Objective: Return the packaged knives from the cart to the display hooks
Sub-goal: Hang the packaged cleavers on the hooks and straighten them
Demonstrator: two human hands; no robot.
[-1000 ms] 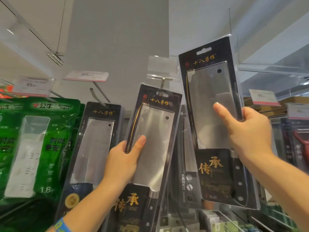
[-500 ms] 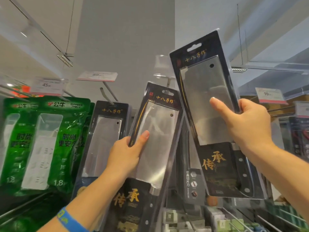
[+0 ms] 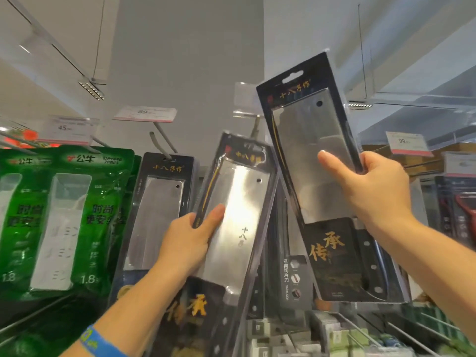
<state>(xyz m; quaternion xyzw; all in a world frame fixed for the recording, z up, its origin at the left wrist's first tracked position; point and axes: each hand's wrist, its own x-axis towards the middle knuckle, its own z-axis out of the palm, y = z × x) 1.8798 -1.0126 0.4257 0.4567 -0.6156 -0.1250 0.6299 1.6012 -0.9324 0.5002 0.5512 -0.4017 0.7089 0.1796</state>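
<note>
Overhead, the left hand (image 3: pixel 189 238) grips a black-carded clear blister pack (image 3: pixel 233 253) with a steel cleaver (image 3: pixel 244 199) inside, tilted just beside a like pack (image 3: pixel 157 204) hung on a metal hook (image 3: pixel 158 144); the right hand (image 3: pixel 374 194) grips a second cleaver pack (image 3: pixel 314 155) higher up; green pouches (image 3: pixel 104 217) holding white power strips (image 3: pixel 58 228) hang left

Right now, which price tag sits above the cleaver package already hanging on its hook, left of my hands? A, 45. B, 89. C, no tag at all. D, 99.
B: the price tag reading 89 sits right above the hanging cleaver package; the 45 tag is over the green power-strip packs and the 99 tag is far to the right.
</note>
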